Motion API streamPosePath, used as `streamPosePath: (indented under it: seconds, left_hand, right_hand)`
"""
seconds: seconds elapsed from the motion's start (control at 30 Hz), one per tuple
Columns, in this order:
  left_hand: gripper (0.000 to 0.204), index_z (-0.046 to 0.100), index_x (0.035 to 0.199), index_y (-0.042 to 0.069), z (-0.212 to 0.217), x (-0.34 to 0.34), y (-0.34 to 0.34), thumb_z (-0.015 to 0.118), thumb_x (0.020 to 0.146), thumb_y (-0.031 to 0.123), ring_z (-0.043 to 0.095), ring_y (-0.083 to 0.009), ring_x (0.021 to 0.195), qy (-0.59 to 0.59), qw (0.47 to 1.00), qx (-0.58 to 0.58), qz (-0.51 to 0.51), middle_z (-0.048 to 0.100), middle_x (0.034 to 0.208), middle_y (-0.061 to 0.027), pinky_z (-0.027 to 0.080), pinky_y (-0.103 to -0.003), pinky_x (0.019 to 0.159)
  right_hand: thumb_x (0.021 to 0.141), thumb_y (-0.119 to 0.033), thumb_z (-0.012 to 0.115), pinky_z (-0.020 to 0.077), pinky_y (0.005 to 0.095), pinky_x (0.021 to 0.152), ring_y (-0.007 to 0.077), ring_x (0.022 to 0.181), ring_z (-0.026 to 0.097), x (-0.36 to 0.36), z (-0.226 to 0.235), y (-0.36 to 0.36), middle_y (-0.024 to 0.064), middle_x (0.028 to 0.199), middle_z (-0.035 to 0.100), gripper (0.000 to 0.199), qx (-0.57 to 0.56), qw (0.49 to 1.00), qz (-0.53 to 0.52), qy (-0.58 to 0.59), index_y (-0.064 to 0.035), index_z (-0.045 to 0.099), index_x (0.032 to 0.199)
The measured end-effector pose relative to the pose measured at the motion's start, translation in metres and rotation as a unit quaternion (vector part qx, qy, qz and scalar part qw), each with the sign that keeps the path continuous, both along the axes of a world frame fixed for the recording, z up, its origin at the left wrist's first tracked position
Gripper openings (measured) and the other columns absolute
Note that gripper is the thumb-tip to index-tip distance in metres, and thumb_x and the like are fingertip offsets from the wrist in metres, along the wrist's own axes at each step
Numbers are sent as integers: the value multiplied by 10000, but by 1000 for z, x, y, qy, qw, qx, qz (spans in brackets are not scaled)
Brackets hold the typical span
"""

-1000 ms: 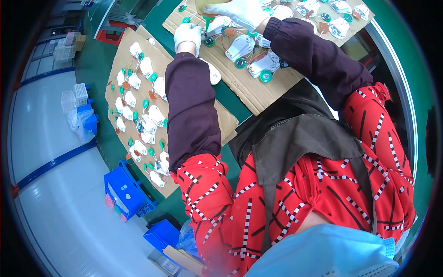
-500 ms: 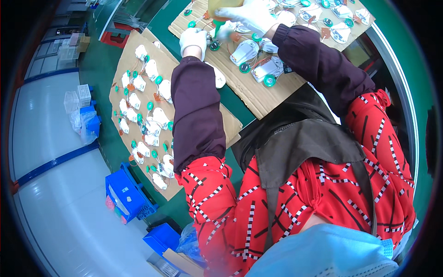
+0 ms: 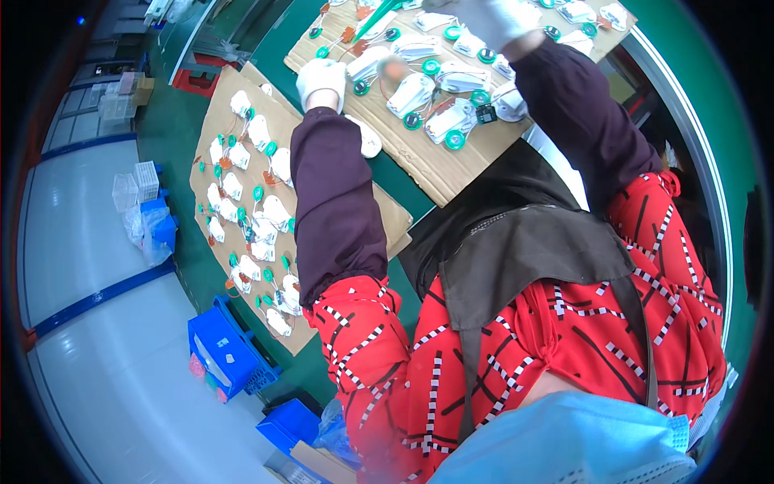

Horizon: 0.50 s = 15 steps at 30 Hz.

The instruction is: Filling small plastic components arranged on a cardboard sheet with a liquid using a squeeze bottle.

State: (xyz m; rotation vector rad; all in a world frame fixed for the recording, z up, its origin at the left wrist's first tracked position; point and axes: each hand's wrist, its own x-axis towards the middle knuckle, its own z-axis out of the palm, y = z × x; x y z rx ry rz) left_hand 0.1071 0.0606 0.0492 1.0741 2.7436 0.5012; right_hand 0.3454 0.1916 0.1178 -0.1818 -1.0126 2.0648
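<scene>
My left hand (image 3: 321, 81), in a white glove, is at the left edge of the cardboard sheet (image 3: 435, 179). Its fingers are curled in, and whatever they hold, if anything, is hidden. At the top of the view, my right hand (image 3: 509, 22), also gloved, hovers over the same sheet, its fingers smeared by motion. Around both hands lie several white plastic units (image 3: 410, 95) wired to round green-rimmed discs (image 3: 455, 139) and small orange-brown pieces. A pointed green strip (image 3: 376, 19) lies between the hands near the top edge.
A second cardboard sheet (image 3: 298, 343) on the left carries several more wired white units (image 3: 260, 133). One white piece (image 3: 369, 139) sits beside my left forearm. Blue bins (image 3: 226, 347) stand at the lower left, and a red crate (image 3: 193, 81) is at the upper left.
My right hand has moved right, and the yellowish thing at it no longer shows. My left hand has shifted slightly left and nearer. The green strip has come into view.
</scene>
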Motion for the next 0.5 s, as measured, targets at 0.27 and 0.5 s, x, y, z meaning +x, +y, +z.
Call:
streamPosePath:
  seconds: [0.27,0.5]
  left_hand:
    - [338,670,997,108,32,59,4,622,728,306,598,-308,948,162,982,87,-40,620,994,-144,477,-393,819]
    - [247,661,938,67,11,249,13,628,757,232,610,-257,876,83,919,159,-351,645,907,-112,476,-351,798]
  right_hand:
    - [853,-315,620,486,244,539,162,673,586,133,-28,25,68,975,632,380,-82,992,-68,73,-60,540,1124]
    - [907,-363,518,488,268,559,202,740,575,200,-79,28,78,1010,615,364,-208,968,-57,126,-70,541,1122]
